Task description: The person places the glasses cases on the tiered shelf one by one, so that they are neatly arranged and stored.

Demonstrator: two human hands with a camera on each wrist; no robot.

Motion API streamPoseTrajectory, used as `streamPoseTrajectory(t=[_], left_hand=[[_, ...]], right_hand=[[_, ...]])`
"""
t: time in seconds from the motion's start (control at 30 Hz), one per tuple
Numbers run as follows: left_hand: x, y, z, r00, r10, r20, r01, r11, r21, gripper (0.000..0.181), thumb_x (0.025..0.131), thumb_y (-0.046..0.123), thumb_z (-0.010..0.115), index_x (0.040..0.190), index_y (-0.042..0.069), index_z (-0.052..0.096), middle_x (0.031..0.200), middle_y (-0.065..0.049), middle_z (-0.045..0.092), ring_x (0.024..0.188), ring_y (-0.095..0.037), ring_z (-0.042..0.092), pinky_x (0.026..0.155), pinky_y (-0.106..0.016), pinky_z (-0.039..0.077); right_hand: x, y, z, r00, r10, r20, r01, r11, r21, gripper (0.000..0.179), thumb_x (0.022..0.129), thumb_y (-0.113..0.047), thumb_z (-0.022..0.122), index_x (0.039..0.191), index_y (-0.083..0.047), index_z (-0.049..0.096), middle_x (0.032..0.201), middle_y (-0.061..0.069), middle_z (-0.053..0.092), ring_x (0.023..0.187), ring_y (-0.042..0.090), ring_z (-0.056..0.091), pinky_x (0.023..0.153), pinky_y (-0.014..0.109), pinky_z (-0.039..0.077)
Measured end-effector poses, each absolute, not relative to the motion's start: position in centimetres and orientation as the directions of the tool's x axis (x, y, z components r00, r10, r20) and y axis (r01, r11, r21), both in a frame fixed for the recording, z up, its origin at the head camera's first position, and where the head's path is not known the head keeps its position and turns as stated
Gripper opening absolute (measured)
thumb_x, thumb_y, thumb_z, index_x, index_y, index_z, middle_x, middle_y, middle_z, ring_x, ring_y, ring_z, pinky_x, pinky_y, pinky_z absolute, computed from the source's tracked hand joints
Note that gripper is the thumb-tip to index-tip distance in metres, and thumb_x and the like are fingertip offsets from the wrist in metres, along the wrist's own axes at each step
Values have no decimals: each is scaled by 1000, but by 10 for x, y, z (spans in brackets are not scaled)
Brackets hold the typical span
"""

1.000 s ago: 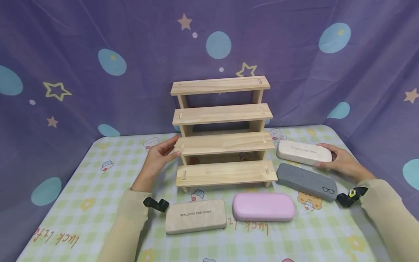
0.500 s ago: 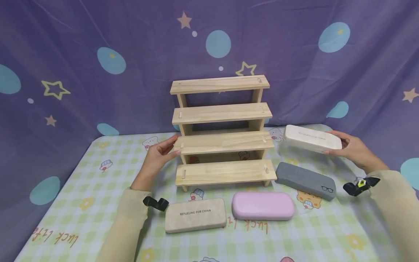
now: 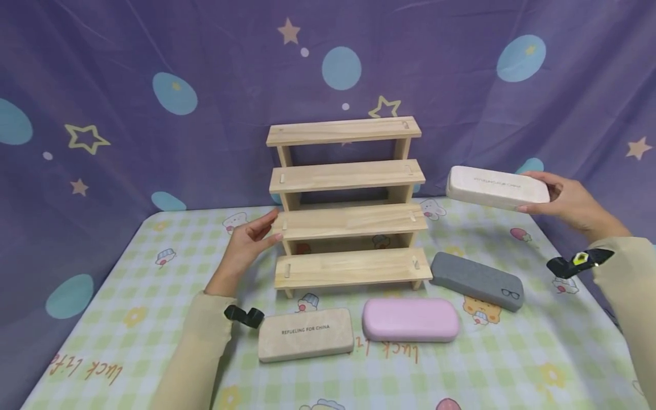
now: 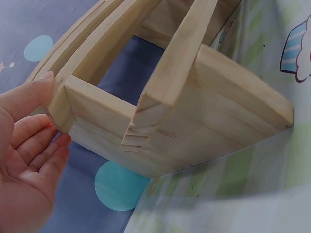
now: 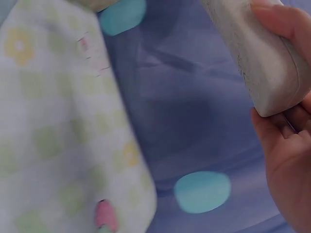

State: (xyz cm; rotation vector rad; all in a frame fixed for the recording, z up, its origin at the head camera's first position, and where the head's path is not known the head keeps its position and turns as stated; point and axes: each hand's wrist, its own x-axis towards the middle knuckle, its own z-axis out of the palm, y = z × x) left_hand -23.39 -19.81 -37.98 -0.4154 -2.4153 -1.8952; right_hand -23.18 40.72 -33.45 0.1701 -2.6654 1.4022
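My right hand (image 3: 576, 205) curls firmly round one end of the white case (image 3: 492, 187), holding it above the tabletop (image 3: 130, 276), right of the wooden shelf (image 3: 348, 223); its long axis points the free end roughly shelfward. My left hand (image 3: 246, 242), farther from the white case, lightly pinches the wooden shelf's left side.

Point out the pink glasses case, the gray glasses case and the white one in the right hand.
Pink glasses case (image 3: 411, 319), head view: middle of its top.
Gray glasses case (image 3: 476, 278), head view: middle of its top.
White glasses case (image 3: 494, 185), head view: its lettered upper face.
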Motion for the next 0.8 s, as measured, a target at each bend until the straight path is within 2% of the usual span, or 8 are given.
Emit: streamPoseTrajectory(t=[0.2, 0.43, 0.63, 0.8], left_hand=[[-229, -197, -372, -963, 192, 190, 230, 211, 950, 54, 87, 3, 65, 137, -4, 44, 143, -14, 43, 133, -24, 39, 112, -31, 32], [-233, -199, -378, -961, 188, 201, 240, 218, 946, 54, 88, 5, 66, 137, -2, 45, 143, -12, 43, 133, -23, 40, 111, -29, 33], [-234, -200, -380, -956, 197, 216, 253, 191, 948, 53, 87, 2, 65, 136, -4, 45, 143, -13, 43, 133, -24, 39, 111, -29, 33], [-234, -199, -379, -955, 197, 221, 260, 196, 945, 53, 87, 2, 65, 136, -5, 44, 142, -15, 43, 133, -24, 40, 111, -29, 33]], right_hand=[[-238, 400, -307, -975, -79, 206, -218, 495, -841, 63, 76, 11, 71, 127, -21, 56, 105, -22, 60, 87, -3, 54, 68, 7, 44], [-248, 384, -281, -972, -103, 210, -234, 420, -877, 62, 77, 10, 70, 130, -19, 55, 109, -15, 60, 90, 0, 54, 69, 8, 45], [-260, 367, -266, -969, -130, 208, -231, 200, -952, 61, 77, 17, 66, 130, -11, 54, 117, -5, 55, 98, 8, 51, 72, 10, 50], [-271, 353, -253, -968, -127, 214, -243, 295, -924, 59, 78, 10, 69, 130, -13, 54, 115, -6, 56, 98, 8, 50, 72, 9, 49]])
